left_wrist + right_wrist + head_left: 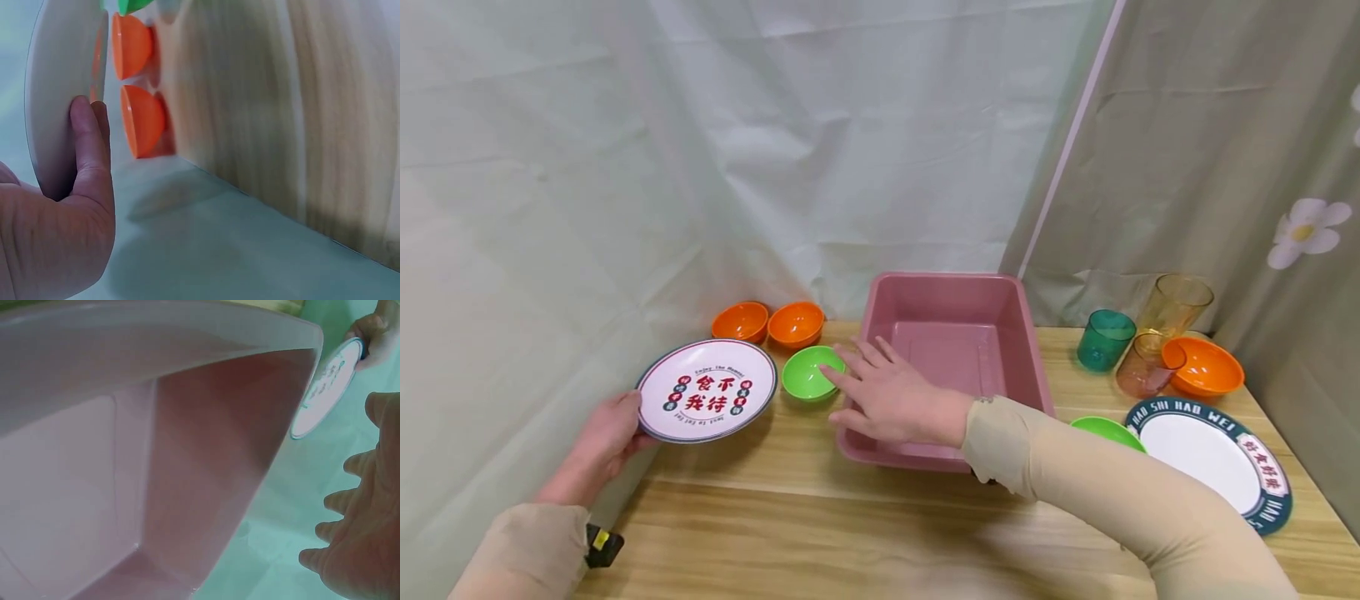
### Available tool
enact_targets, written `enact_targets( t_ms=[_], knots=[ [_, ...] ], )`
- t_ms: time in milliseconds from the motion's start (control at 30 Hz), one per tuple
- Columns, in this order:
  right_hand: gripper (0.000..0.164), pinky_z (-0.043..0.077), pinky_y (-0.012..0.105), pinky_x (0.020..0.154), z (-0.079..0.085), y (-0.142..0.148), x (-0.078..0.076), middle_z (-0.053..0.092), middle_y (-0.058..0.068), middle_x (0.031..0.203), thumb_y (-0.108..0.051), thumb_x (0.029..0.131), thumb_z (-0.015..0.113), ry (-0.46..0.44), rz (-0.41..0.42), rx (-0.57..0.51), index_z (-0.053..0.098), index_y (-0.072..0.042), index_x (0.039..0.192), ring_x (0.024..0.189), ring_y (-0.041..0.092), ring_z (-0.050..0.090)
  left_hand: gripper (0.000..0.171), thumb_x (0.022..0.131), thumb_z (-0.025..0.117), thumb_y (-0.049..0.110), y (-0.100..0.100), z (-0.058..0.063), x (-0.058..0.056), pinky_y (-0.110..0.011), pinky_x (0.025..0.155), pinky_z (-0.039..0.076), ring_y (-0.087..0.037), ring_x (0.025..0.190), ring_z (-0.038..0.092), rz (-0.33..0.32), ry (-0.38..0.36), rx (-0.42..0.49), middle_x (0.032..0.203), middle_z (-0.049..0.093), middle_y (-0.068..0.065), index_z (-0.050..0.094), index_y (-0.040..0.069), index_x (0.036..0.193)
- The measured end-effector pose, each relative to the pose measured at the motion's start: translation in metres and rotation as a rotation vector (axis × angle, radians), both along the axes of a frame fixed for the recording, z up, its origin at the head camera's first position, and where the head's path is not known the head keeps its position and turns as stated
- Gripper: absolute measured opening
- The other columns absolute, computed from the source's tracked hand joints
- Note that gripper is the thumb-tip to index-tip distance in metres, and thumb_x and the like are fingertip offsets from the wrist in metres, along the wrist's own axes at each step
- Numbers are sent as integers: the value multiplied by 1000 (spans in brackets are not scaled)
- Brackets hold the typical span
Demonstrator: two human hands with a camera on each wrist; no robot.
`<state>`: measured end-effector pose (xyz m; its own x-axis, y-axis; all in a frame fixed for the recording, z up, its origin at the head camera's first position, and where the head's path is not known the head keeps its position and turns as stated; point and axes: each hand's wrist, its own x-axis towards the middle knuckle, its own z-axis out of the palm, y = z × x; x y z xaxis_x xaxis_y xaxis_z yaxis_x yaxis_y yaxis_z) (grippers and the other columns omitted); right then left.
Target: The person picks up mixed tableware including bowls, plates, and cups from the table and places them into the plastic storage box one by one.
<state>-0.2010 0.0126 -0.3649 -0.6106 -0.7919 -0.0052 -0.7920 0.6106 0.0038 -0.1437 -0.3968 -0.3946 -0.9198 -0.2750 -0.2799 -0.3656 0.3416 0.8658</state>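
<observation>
White plate (707, 390), likely stiff, slick | my left grip (610, 429) pinches its rim (700, 438), surest hold | right grip (891, 396) spread, empty

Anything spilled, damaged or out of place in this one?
Nothing stands out: no spill or damage shows. The raised plate tilts, but the left hand holds it; the tub sits upright. A sleeve partly hides one green bowl.
</observation>
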Motion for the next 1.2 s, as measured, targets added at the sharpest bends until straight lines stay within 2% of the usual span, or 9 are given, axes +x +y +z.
enact_targets(
  t_ms=[267, 467, 633, 767, 900, 1033, 1200],
  knots=[
    [73, 1, 53, 124, 5, 5, -3, 8, 6, 172, -65, 104, 34, -14, -18, -8, 21, -26, 165, 157, 32, 4, 50, 112, 29, 30, 12, 15, -6, -25, 55, 55, -9, 59, 55, -7, 35, 84, 77, 60, 6, 39, -11, 138],
    [72, 0, 53, 124, 9, 14, -5, 11, 8, 171, -63, 105, 35, -29, -44, -33, 21, -25, 165, 157, 32, 3, 39, 112, 34, 29, 33, 28, -15, -23, 52, 51, -8, 55, 53, -36, 76, 178, 72, 60, 5, 48, -6, 121],
    [72, 2, 50, 124, 11, 31, -9, 15, 10, 170, -60, 107, 33, -63, -86, -84, 18, -21, 166, 157, 32, 4, 41, 112, 33, 30, 57, 36, -25, -21, 48, 48, -6, 53, 52, -36, 77, 189, 70, 59, 5, 47, -7, 125],
    [73, 6, 47, 125, 13, 49, -13, 15, 11, 170, -57, 108, 33, -144, -132, -177, 17, -16, 166, 156, 31, 5, 41, 112, 34, 29, 77, 41, -36, -21, 54, 54, -5, 57, 59, -49, 87, 276, 73, 63, 4, 45, -7, 129],
    [70, 14, 45, 124, 16, 70, -17, 19, 14, 168, -48, 110, 36, -235, -160, -327, 19, -7, 164, 155, 31, 13, 39, 112, 39, 25, 100, 44, -48, -24, 63, 59, -7, 64, 67, -106, 108, 389, 79, 68, 1, 45, -9, 131],
    [69, 19, 44, 123, 18, 90, -19, 21, 13, 168, -44, 111, 36, -374, -224, -496, 18, -3, 163, 154, 27, 20, 40, 112, 42, 25, 124, 47, -60, -25, 66, 60, -10, 64, 69, -151, 101, 398, 81, 68, -1, 46, -9, 132],
    [71, 19, 49, 123, 19, 113, -20, 24, 11, 168, -52, 109, 36, -576, -397, -676, 18, -10, 165, 153, 28, 21, 45, 112, 41, 26, 159, 47, -75, -26, 71, 60, -11, 71, 70, -190, 86, 404, 90, 71, -4, 45, -9, 140]
  ],
)
